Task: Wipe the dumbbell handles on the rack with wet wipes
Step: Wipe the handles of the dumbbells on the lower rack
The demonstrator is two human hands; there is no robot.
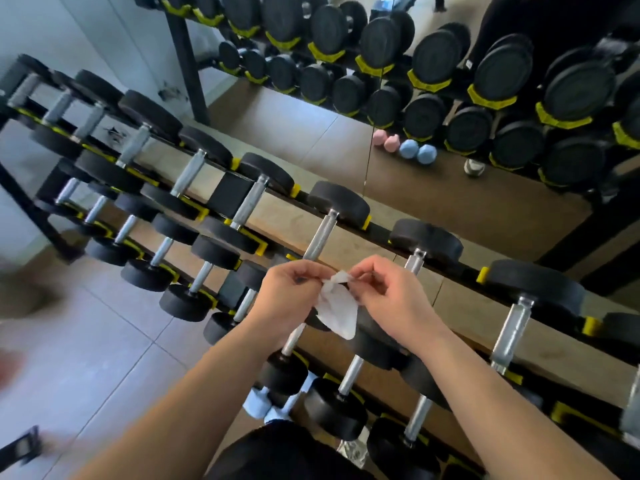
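Left hand (pixel 294 292) and right hand (pixel 388 292) both pinch a white wet wipe (pixel 337 310) above the dumbbell rack (pixel 377 233); any labels seem too blurred to read.

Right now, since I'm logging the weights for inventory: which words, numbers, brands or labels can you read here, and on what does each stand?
No text can be read.
Dumbbell end faces in the mirror: any weight marks are blurred.
Small white tag in the mirror: too small to read.
Wet wipe, pinched by the left hand and right hand: no print shows.
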